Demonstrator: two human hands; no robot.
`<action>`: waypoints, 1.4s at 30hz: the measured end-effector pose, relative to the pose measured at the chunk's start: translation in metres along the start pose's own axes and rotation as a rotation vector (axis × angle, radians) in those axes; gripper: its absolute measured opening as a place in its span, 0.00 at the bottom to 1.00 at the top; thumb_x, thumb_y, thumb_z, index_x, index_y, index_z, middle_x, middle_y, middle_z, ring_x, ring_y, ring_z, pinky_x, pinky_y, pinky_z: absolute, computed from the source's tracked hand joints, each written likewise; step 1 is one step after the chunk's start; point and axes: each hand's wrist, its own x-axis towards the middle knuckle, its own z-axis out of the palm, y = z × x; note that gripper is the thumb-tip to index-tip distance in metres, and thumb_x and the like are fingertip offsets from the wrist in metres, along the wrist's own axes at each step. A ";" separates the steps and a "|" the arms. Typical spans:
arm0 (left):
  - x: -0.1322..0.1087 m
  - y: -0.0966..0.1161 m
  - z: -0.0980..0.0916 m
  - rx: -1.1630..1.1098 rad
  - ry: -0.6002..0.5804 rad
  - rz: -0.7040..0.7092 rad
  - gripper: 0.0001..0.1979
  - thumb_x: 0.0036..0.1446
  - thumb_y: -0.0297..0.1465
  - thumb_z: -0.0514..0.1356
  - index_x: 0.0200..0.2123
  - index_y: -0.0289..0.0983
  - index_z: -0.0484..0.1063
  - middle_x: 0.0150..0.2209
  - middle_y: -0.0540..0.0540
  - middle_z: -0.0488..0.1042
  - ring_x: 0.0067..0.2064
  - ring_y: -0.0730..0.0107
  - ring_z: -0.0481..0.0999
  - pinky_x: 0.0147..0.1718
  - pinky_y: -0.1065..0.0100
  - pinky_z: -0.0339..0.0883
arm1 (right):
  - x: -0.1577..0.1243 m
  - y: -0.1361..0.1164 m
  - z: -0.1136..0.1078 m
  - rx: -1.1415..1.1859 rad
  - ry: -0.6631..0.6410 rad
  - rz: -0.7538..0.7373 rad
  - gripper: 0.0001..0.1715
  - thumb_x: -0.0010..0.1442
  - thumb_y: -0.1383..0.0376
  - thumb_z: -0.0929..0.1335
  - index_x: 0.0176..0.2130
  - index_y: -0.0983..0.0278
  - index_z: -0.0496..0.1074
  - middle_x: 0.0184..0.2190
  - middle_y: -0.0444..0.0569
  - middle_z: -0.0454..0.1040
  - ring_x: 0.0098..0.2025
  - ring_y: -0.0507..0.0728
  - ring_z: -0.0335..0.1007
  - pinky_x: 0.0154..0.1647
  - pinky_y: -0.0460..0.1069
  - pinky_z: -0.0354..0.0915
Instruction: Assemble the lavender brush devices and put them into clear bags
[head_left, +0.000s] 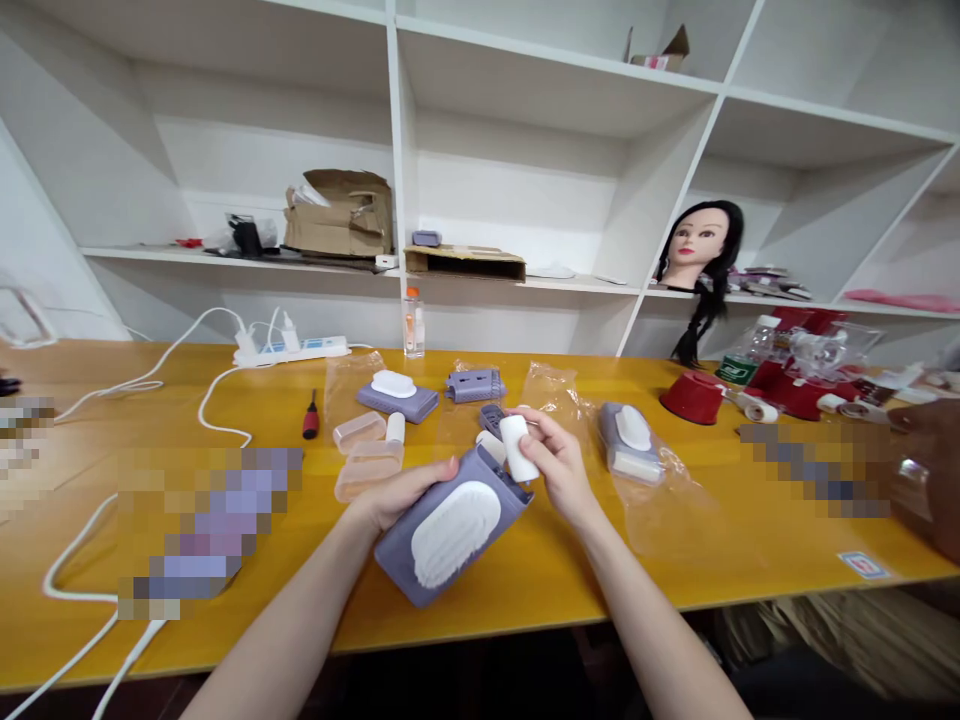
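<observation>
My left hand (401,492) grips a purple plastic case (405,548) with a white oval pad (456,535) on its face. The case is tilted, its open end toward upper right. Between the thumb and fingers of my right hand (561,465) is a white rounded, cylinder-like piece (517,448), held at that open end. I cannot tell whether the piece touches the case. Just behind lies a dark purple slotted part (492,420), partly hidden by my right hand. Translucent plastic containers (367,470) and a small white bottle-like piece (395,428) lie beyond my left hand.
Similar purple cases lie at the back (420,402) and right (611,430), near clear plastic bags (660,520). A red screwdriver (310,415), power strip (307,349) and white cables stand left. Another person's hand (930,460) is at far right, near red containers (691,398).
</observation>
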 end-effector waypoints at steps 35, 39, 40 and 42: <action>-0.001 -0.001 -0.002 0.180 -0.045 0.211 0.13 0.39 0.38 0.67 0.28 0.36 0.74 0.26 0.46 0.74 0.27 0.65 0.72 0.29 0.67 0.65 | -0.005 -0.010 -0.008 -0.371 -0.312 -0.134 0.24 0.55 0.55 0.64 0.50 0.59 0.69 0.25 0.43 0.67 0.22 0.49 0.49 0.22 0.44 0.48; -0.004 0.002 0.001 0.213 -0.072 0.232 0.11 0.43 0.36 0.65 0.29 0.36 0.75 0.26 0.47 0.75 0.27 0.66 0.72 0.28 0.68 0.64 | -0.006 -0.009 -0.012 -0.400 -0.347 -0.168 0.25 0.56 0.56 0.64 0.52 0.60 0.68 0.26 0.42 0.65 0.22 0.49 0.48 0.22 0.44 0.48; -0.004 0.003 0.002 0.225 -0.078 0.251 0.10 0.43 0.35 0.65 0.30 0.36 0.75 0.26 0.47 0.75 0.27 0.67 0.72 0.28 0.69 0.64 | -0.007 -0.010 -0.013 -0.416 -0.353 -0.179 0.25 0.56 0.55 0.64 0.52 0.60 0.68 0.25 0.42 0.64 0.23 0.49 0.48 0.22 0.44 0.48; -0.005 0.005 0.003 0.251 -0.082 0.296 0.10 0.42 0.34 0.66 0.29 0.36 0.76 0.27 0.46 0.76 0.28 0.67 0.73 0.28 0.70 0.64 | -0.009 -0.011 -0.013 -0.446 -0.359 -0.213 0.26 0.57 0.56 0.63 0.53 0.60 0.67 0.22 0.41 0.61 0.22 0.49 0.48 0.22 0.44 0.48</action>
